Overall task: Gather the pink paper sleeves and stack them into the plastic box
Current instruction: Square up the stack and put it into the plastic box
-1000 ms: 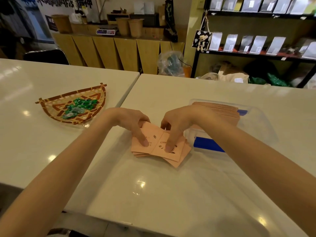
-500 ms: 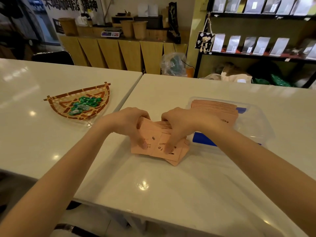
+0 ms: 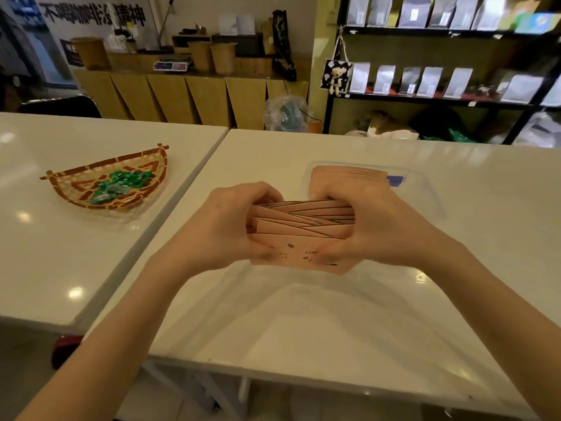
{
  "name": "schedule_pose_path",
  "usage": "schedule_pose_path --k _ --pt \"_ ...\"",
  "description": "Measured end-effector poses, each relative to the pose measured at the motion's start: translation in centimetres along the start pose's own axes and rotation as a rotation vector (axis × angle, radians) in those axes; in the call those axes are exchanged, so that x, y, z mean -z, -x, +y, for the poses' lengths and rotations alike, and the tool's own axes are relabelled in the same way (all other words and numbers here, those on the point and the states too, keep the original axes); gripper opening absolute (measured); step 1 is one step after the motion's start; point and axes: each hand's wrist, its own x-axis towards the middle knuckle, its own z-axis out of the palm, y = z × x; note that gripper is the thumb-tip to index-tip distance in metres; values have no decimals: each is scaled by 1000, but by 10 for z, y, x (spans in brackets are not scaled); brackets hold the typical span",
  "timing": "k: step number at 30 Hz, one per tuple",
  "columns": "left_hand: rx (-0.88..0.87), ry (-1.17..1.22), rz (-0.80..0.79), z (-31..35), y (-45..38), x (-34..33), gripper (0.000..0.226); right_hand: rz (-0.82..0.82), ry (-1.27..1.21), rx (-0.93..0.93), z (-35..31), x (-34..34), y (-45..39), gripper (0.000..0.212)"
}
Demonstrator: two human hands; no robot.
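A loose bundle of pink paper sleeves (image 3: 303,226) with small black print is gripped from both sides, raised on edge above the white table (image 3: 303,323). My left hand (image 3: 224,226) clasps its left end and my right hand (image 3: 373,229) its right end. Just behind my right hand stands the clear plastic box (image 3: 425,192), which holds a row of pink sleeves (image 3: 346,174) and shows a blue patch at its back. My right hand hides the box's near part.
A woven fan-shaped basket (image 3: 76,189) with green wrapped sweets lies on the neighbouring white table at left. A gap separates the two tables. A wooden counter and black shelves with pouches stand behind.
The sleeves lay spread flat on the table under my fingers; both hands have pushed them together and lifted them into one bundle.
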Motion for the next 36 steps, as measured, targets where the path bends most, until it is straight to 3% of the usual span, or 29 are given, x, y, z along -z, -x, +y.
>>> schedule_pose_path --k 8,24,36 --pt "-146 76 -60 24 -12 -50 69 65 -118 -136 35 -4 54 54" --pt "-40 218 -117 10 -15 -76 71 36 -212 -255 58 -19 67 59" --pt "96 580 -186 -4 -4 -89 80 160 -774 -389 75 -34 84 71"
